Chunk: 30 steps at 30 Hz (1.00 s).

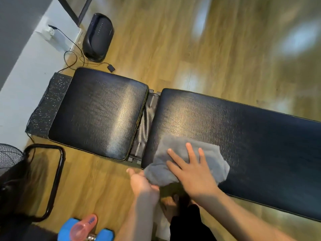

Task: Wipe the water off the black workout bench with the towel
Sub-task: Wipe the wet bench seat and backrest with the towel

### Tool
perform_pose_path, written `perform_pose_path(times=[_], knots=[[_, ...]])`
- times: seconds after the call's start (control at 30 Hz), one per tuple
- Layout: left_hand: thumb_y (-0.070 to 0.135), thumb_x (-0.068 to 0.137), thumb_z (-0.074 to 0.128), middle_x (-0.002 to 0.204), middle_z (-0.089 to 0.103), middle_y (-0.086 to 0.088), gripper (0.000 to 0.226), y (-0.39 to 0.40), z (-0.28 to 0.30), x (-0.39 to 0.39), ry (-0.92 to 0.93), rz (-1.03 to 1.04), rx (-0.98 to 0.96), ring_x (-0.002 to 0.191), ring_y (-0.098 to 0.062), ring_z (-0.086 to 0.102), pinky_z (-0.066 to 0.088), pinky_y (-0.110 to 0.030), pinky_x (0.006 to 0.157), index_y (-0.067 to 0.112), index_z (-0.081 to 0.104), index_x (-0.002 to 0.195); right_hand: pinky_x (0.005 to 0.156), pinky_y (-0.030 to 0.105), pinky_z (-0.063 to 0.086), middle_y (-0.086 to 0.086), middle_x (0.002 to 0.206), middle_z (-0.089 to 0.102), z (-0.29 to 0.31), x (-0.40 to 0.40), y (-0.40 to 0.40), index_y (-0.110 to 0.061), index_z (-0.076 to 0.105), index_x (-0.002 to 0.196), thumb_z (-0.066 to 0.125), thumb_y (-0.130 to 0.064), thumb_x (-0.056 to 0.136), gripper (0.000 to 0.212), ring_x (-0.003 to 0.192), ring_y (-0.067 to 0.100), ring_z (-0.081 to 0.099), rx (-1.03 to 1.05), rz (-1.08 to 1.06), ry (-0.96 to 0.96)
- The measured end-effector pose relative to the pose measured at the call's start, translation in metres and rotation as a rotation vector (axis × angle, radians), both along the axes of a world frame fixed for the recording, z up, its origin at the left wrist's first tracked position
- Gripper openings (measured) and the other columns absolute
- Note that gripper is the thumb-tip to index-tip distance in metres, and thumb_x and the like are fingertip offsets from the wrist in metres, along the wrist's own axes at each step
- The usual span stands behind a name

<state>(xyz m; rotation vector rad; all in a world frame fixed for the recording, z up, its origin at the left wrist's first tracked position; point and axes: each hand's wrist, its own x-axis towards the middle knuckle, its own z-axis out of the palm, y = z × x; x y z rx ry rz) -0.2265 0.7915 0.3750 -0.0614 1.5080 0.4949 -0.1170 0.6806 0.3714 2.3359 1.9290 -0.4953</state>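
Observation:
The black workout bench (251,136) lies across the view in two pads, a short seat pad (99,112) at left and a long back pad at right. A grey towel (213,157) is bunched on the near left corner of the long pad. My right hand (192,169) presses flat on the towel with fingers spread. My left hand (142,183) grips the towel's hanging edge just off the bench's near side. The leather shines; I cannot make out separate water drops.
Wooden floor all round. A black speaker (98,37) and cables (74,54) lie beyond the seat pad by the wall. A black metal frame (57,180) and a fan stand at left. A blue dumbbell (69,230) and pink bottle (83,228) sit near my feet.

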Motion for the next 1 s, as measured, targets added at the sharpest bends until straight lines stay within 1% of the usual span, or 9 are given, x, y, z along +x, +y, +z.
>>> perform_pose_path(times=[0.1, 0.2, 0.4, 0.53, 0.6, 0.7, 0.8, 0.9, 1.0], knots=[[0.07, 0.09, 0.023, 0.154, 0.033, -0.01, 0.083, 0.0, 0.0, -0.002, -0.005, 0.001, -0.065, 0.143, -0.029, 0.031, 0.023, -0.044, 0.115, 0.01, 0.031, 0.147, 0.091, 0.073, 0.041, 0.0, 0.149, 0.048, 0.001, 0.05, -0.016, -0.026, 0.064, 0.121, 0.069, -0.018, 0.079, 0.043, 0.124, 0.058, 0.046, -0.032, -0.073, -0.068], [0.07, 0.09, 0.021, 0.161, 0.012, -0.012, 0.087, 0.0, 0.003, 0.001, -0.018, 0.003, -0.058, 0.148, -0.031, 0.012, 0.015, -0.047, 0.119, 0.009, 0.011, 0.152, 0.097, 0.075, 0.034, 0.0, 0.16, 0.03, 0.002, 0.106, 0.02, -0.027, 0.051, 0.136, 0.07, -0.03, 0.087, 0.053, 0.134, 0.058, 0.031, -0.063, -0.269, -0.086], [0.072, 0.089, 0.022, 0.161, 0.013, -0.012, 0.09, -0.001, -0.004, -0.001, 0.001, -0.046, -0.036, 0.148, -0.03, 0.012, 0.016, -0.047, 0.119, 0.009, 0.011, 0.152, 0.104, 0.081, 0.009, -0.006, 0.164, 0.011, -0.002, 0.107, 0.137, -0.029, 0.042, 0.134, 0.054, -0.023, 0.096, 0.041, 0.142, 0.058, 0.005, -0.017, -0.573, -0.008], [0.072, 0.089, 0.023, 0.16, 0.018, -0.012, 0.088, 0.002, 0.0, -0.004, -0.008, -0.041, -0.05, 0.148, -0.029, 0.016, 0.019, -0.047, 0.118, 0.011, 0.017, 0.152, 0.105, 0.079, 0.011, -0.005, 0.161, 0.027, -0.005, 0.023, 0.118, -0.029, 0.052, 0.132, 0.056, -0.019, 0.089, 0.044, 0.141, 0.059, 0.013, -0.017, -0.207, 0.003], [0.07, 0.091, 0.022, 0.145, 0.045, -0.008, 0.077, 0.001, -0.003, -0.007, -0.027, -0.085, -0.013, 0.136, -0.026, 0.042, 0.038, -0.043, 0.108, 0.014, 0.045, 0.139, 0.104, 0.077, 0.022, -0.007, 0.15, 0.045, 0.011, -0.018, 0.094, -0.032, 0.062, 0.119, 0.061, -0.028, 0.084, 0.035, 0.137, 0.055, 0.03, -0.067, -0.113, 0.083], [0.06, 0.094, 0.029, 0.098, 0.066, 0.005, 0.05, -0.002, -0.002, -0.007, 0.029, -0.119, -0.009, 0.075, -0.008, 0.068, 0.049, -0.022, 0.066, 0.022, 0.063, 0.098, 0.113, 0.066, 0.015, -0.007, 0.151, 0.044, 0.024, -0.029, 0.081, -0.034, 0.049, 0.136, 0.059, -0.035, 0.09, 0.046, 0.144, 0.043, 0.026, -0.081, -0.189, 0.391], [0.069, 0.091, 0.022, 0.143, 0.052, -0.003, 0.076, -0.006, -0.002, -0.013, -0.008, -0.072, -0.022, 0.13, -0.019, 0.05, 0.038, -0.037, 0.106, 0.015, 0.046, 0.138, 0.102, 0.047, 0.044, -0.001, 0.122, 0.066, 0.053, 0.0, 0.089, -0.026, 0.055, 0.126, 0.064, -0.041, 0.091, 0.039, 0.118, 0.02, 0.058, 0.056, -0.466, 1.011], [0.069, 0.091, 0.027, 0.13, 0.062, -0.012, 0.073, -0.01, -0.003, -0.012, -0.066, -0.005, 0.016, 0.121, -0.026, 0.056, 0.04, -0.042, 0.106, 0.015, 0.051, 0.133, 0.084, 0.032, 0.056, -0.002, 0.103, 0.074, 0.079, 0.041, 0.086, -0.015, 0.062, 0.114, 0.06, -0.026, 0.096, 0.022, 0.094, 0.014, 0.069, 0.062, -0.802, 1.623], [0.073, 0.088, 0.026, 0.15, 0.042, -0.01, 0.08, -0.009, -0.002, -0.011, -0.089, -0.016, 0.007, 0.137, -0.028, 0.04, 0.032, -0.049, 0.112, 0.017, 0.04, 0.144, 0.086, 0.033, 0.057, 0.002, 0.106, 0.075, 0.081, 0.079, 0.068, -0.012, 0.065, 0.119, 0.056, -0.033, 0.097, 0.031, 0.098, 0.018, 0.071, -0.047, -0.94, 1.557]])
